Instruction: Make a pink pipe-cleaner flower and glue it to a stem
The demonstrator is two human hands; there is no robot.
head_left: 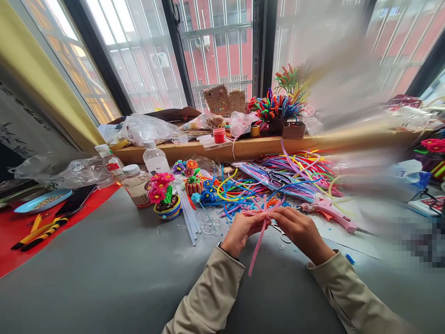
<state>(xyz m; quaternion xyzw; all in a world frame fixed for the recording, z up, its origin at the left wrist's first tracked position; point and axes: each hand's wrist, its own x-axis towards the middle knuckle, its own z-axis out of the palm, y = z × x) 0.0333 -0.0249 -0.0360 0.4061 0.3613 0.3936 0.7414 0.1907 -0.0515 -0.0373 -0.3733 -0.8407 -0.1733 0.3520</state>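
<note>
Several pink pipe cleaners (257, 248) cross at one point, their ends fanning out above the fingers and one long end hanging down toward me. My left hand (242, 228) is closed in a pinch on the crossing from the left. From the right, my right hand (299, 230) pinches the same pink pipe cleaners, its fingertips close to the left thumb. The fingers partly hide where the strands meet. Just behind and below the hands lie small scissors (285, 237), partly covered by the right hand. Loose coloured pipe cleaners (239, 190) are heaped beyond.
A pink glue gun (332, 214) lies to the right, and clear glue sticks (189, 215) to the left. Potted pipe-cleaner flowers (167, 204), bottles (137, 185) and a phone (77, 199) stand or lie farther left. Dark-handled scissors (279, 178) rest on bagged pipe cleaners. A blur covers the right side.
</note>
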